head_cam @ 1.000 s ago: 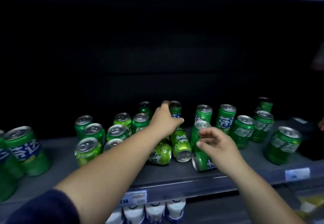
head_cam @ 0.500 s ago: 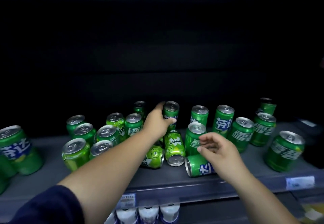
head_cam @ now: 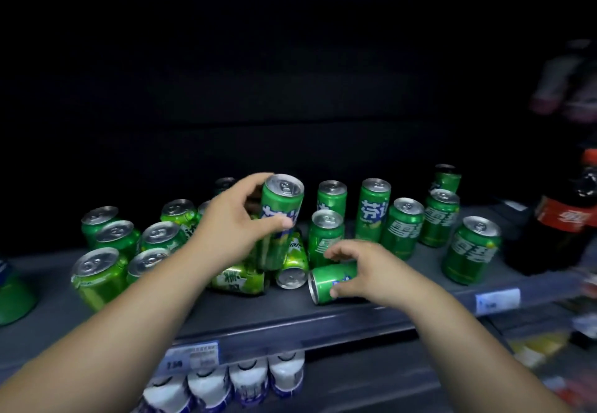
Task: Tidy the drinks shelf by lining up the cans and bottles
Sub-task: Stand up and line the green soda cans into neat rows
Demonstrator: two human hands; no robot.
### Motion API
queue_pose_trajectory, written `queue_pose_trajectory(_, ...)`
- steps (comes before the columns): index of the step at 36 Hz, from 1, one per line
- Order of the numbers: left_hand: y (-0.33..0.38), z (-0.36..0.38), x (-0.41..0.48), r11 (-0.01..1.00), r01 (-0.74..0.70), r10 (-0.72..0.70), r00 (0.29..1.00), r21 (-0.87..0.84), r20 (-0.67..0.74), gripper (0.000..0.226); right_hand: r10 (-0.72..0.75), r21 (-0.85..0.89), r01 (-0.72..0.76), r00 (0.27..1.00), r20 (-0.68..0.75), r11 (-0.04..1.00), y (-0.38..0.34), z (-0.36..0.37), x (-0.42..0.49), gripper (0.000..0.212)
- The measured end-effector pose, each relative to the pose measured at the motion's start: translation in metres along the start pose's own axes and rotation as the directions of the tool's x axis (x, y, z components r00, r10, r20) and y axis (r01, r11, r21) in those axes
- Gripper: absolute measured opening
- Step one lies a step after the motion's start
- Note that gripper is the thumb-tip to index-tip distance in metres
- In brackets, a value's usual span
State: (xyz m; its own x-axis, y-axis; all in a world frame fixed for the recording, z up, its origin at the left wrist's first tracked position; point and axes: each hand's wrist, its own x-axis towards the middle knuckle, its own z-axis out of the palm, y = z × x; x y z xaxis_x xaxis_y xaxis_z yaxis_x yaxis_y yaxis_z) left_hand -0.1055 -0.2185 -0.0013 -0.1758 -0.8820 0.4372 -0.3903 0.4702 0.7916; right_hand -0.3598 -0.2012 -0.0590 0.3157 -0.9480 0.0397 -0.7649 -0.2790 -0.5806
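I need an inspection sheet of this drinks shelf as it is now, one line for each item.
Surface: grey shelf, cans standing unevenly, not in rows.
Job's things: slim can held tilted; short can on its side at the front; fallen can and second fallen can beside it.
Clutter: nothing seen.
Hands: left hand grips the slim can; right hand grips the short can.
Cables: nothing seen.
Surroundings: cola bottle at the right; white bottles on the shelf below; price tag.
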Motion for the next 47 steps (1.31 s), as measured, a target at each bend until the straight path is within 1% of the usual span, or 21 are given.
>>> queue_pose_trajectory(3,0.0,0.003,-0.015,1.0,0.021,-0.02,0.999,-0.01,0.035,0.061,0.0,-0.164,0.009,0.998,0.059,0.986,-0.002,0.0,0.0,0.07)
queue_pose_trajectory(8,0.002,0.007,-0.026,0.999,0.037,-0.038,0.999,0.03,0.039,0.062,-0.009,-0.373,0.043,0.996,0.092,0.927,-0.005,0.001,0.002,0.076)
queue_pose_trajectory(11,0.003,0.008,-0.031,0.998,0.047,-0.049,0.998,0.04,0.046,0.061,-0.026,-0.393,0.054,0.997,0.076,0.918,-0.004,0.001,0.003,0.074)
queue_pose_trajectory(13,0.005,0.008,-0.034,0.998,0.044,-0.045,0.998,0.039,0.043,0.058,-0.038,-0.325,0.049,0.998,0.041,0.945,-0.004,-0.002,0.002,0.071)
queue_pose_trajectory(14,0.006,0.008,-0.035,0.998,0.042,-0.044,0.998,0.044,0.039,0.058,-0.035,-0.257,0.039,0.999,0.017,0.966,-0.003,-0.005,0.002,0.069)
queue_pose_trajectory(16,0.008,0.006,-0.037,0.998,0.037,-0.039,0.999,0.051,0.032,0.058,-0.03,-0.032,0.029,0.999,-0.031,0.999,-0.003,-0.013,0.002,0.061)
queue_pose_trajectory(17,0.009,0.004,-0.038,0.998,0.034,-0.036,0.999,0.05,0.034,0.057,-0.034,0.11,0.039,0.998,-0.049,0.993,-0.004,-0.017,0.002,0.057)
queue_pose_trajectory(18,0.009,0.002,-0.039,0.998,0.031,-0.033,0.999,0.049,0.034,0.057,-0.036,0.231,0.05,0.997,-0.065,0.972,-0.006,-0.021,0.001,0.053)
queue_pose_trajectory(19,0.011,0.0,-0.039,0.999,0.027,-0.028,0.999,0.046,0.031,0.057,-0.041,0.316,0.066,0.995,-0.085,0.947,-0.01,-0.025,0.0,0.05)
queue_pose_trajectory(22,0.016,-0.01,-0.041,1.0,0.011,-0.011,1.0,0.003,0.001,0.059,-0.072,0.476,0.146,0.983,-0.169,0.868,-0.033,-0.032,-0.001,0.034)
queue_pose_trajectory(24,0.019,-0.02,-0.044,0.999,0.014,-0.015,0.999,-0.035,-0.034,0.055,-0.081,0.6,0.191,0.975,-0.205,0.777,-0.051,-0.034,-0.001,0.034)
queue_pose_trajectory(26,0.018,-0.033,-0.048,0.998,0.023,-0.027,0.998,-0.061,-0.063,0.057,-0.079,0.681,0.206,0.974,-0.213,0.702,-0.068,-0.034,-0.001,0.032)
queue_pose_trajectory(28,0.018,-0.048,-0.055,0.998,0.019,-0.024,0.996,-0.054,-0.086,0.059,-0.075,0.73,0.208,0.975,-0.211,0.651,-0.082,-0.033,-0.001,0.026)
queue_pose_trajectory(31,0.017,-0.07,-0.069,0.999,0.024,-0.03,0.991,-0.048,-0.13,0.056,-0.104,0.751,0.21,0.977,-0.186,0.625,-0.105,-0.027,0.001,0.021)
queue_pose_trajectory(36,0.006,-0.111,-0.101,0.992,0.077,-0.098,0.966,-0.096,-0.241,0.047,-0.174,0.793,0.17,0.981,-0.082,0.584,-0.151,0.003,0.015,0.023)
queue_pose_trajectory(40,-0.012,-0.149,-0.134,0.98,0.147,-0.185,0.927,-0.137,-0.327,0.044,-0.271,0.832,0.183,0.962,-0.041,0.524,-0.19,0.039,0.03,0.045)
queue_pose_trajectory(42,-0.021,-0.17,-0.151,0.972,0.193,-0.228,0.906,-0.133,-0.357,0.044,-0.302,0.847,0.168,0.953,-0.009,0.505,-0.21,0.058,0.037,0.048)
queue_pose_trajectory(45,-0.032,-0.2,-0.176,0.963,0.244,-0.268,0.884,-0.112,-0.384,0.044,-0.325,0.846,0.131,0.944,0.053,0.517,-0.241,0.087,0.047,0.058)
queue_pose_trajectory(47,-0.038,-0.219,-0.19,0.959,0.267,-0.284,0.868,-0.1,-0.408,0.049,-0.328,0.84,0.108,0.941,0.087,0.531,-0.262,0.105,0.053,0.057)
